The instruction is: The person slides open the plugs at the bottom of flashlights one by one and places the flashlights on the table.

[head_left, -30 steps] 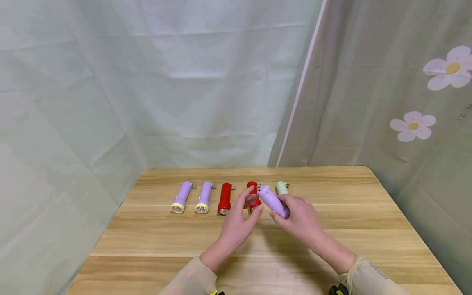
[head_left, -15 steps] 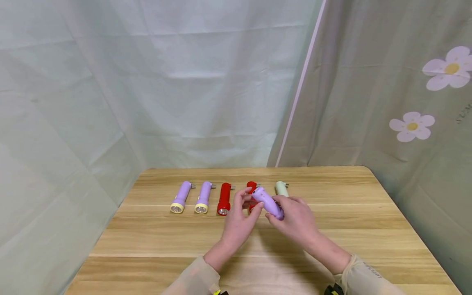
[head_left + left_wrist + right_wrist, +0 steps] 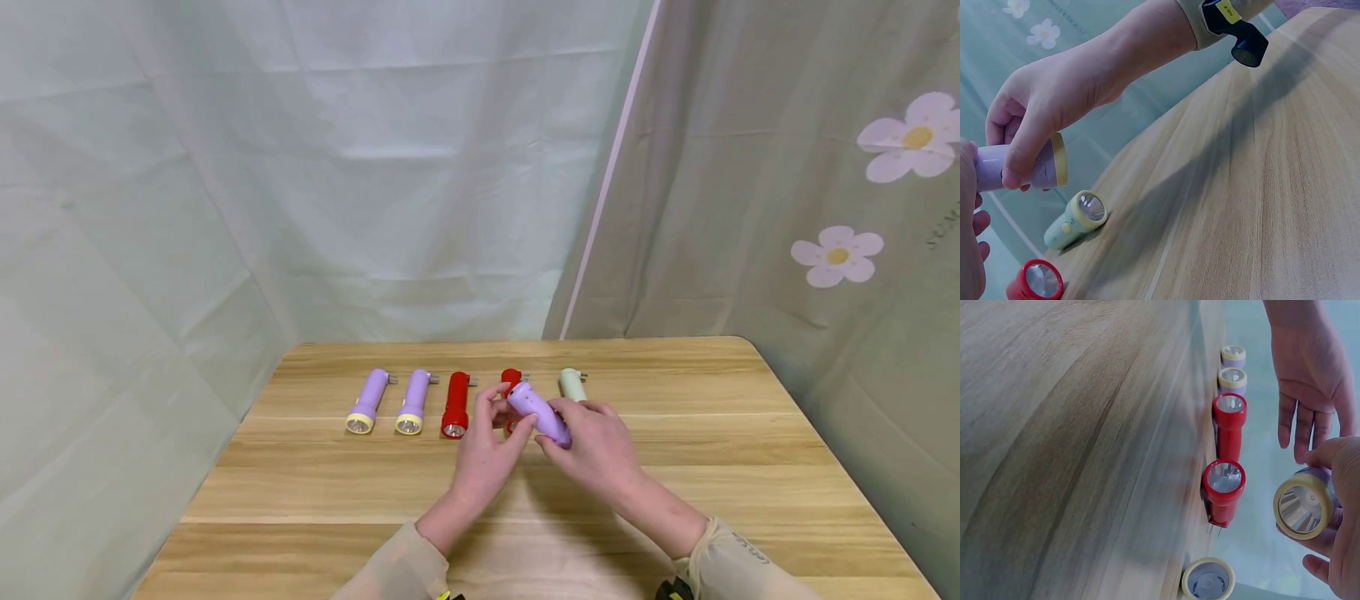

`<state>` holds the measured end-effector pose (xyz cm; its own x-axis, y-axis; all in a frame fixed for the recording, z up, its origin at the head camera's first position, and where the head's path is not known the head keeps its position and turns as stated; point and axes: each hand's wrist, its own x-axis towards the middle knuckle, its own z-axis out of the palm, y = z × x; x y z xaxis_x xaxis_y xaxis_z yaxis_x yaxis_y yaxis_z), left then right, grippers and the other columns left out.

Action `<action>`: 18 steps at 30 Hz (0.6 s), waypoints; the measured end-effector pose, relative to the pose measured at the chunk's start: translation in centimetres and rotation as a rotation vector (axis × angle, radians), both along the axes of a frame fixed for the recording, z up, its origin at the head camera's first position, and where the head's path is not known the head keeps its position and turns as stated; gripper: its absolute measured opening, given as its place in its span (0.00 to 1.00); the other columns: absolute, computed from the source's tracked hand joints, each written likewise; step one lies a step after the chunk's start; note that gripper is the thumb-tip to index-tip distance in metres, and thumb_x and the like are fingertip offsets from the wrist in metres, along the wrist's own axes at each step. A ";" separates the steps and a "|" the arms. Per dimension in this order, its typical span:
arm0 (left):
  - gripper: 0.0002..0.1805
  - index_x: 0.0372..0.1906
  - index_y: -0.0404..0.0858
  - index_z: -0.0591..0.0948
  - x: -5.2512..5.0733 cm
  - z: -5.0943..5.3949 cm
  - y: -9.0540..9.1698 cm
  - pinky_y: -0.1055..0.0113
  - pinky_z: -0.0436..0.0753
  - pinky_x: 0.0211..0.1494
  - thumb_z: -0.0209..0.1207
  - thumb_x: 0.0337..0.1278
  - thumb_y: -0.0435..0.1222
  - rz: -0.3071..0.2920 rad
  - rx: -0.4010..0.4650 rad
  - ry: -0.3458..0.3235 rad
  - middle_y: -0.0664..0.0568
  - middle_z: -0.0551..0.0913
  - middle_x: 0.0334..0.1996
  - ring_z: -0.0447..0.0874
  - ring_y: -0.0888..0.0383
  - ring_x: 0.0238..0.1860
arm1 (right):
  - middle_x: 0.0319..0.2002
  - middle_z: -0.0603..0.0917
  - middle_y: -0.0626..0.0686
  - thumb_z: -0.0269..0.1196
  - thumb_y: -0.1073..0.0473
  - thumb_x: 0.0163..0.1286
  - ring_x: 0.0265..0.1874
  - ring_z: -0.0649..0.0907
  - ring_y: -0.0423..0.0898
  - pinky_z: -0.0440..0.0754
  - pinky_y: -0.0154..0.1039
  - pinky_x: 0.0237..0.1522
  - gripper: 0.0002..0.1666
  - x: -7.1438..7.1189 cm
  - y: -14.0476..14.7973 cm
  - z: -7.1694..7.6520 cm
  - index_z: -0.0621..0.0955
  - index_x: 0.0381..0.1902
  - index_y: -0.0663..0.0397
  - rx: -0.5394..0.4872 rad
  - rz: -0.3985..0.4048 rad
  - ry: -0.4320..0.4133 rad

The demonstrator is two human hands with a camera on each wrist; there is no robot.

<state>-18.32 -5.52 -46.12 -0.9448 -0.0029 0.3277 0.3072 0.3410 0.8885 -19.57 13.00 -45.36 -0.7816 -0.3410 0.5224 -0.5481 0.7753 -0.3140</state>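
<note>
My right hand (image 3: 596, 442) grips a purple flashlight (image 3: 542, 417) above the table, its tail tilted up to the left. The flashlight's cream rim and clear lens (image 3: 1302, 509) show in the right wrist view. My left hand (image 3: 483, 450) is at the tail, its thumb touching or nearly touching the body; its fingers (image 3: 1304, 425) look mostly straight. Behind the hands lie a red flashlight (image 3: 511, 377), partly hidden, and a pale green one (image 3: 572, 384). Left of them lie another red flashlight (image 3: 457, 404) and two purple ones, the nearer (image 3: 416, 400) and the outer (image 3: 370, 400).
The flashlights lie in a row on the wooden table (image 3: 337, 492), lenses towards me; several show plug prongs at the tail. A pale curtain (image 3: 420, 183) hangs behind the table, with a flowered grey section (image 3: 750, 208) at the right.
My right hand has moved slightly left with the purple flashlight, bringing its tail to the left hand's thumb and fingers. The left hand has barely moved. The row of flashlights is unchanged.
</note>
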 end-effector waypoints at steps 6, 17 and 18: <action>0.34 0.68 0.46 0.66 0.0 -0.2 0.0 0.48 0.82 0.53 0.67 0.64 0.51 0.002 0.026 -0.016 0.58 0.84 0.42 0.82 0.59 0.45 | 0.34 0.87 0.43 0.76 0.47 0.60 0.28 0.82 0.39 0.78 0.52 0.55 0.26 0.1 -0.1 -0.1 0.82 0.52 0.49 0.055 -0.013 0.025; 0.31 0.66 0.49 0.66 0.0 -0.4 0.1 0.58 0.83 0.45 0.67 0.65 0.50 0.018 0.023 -0.010 0.58 0.83 0.44 0.81 0.59 0.43 | 0.35 0.88 0.45 0.75 0.46 0.61 0.27 0.83 0.42 0.79 0.52 0.53 0.26 0.2 -0.2 -0.1 0.81 0.53 0.49 0.077 -0.024 0.081; 0.31 0.65 0.49 0.66 0.0 -0.4 0.1 0.61 0.82 0.44 0.67 0.65 0.50 0.016 0.022 -0.011 0.59 0.84 0.45 0.81 0.59 0.43 | 0.34 0.88 0.45 0.75 0.46 0.61 0.27 0.83 0.42 0.80 0.52 0.53 0.26 0.2 -0.2 -0.2 0.81 0.53 0.49 0.075 -0.024 0.085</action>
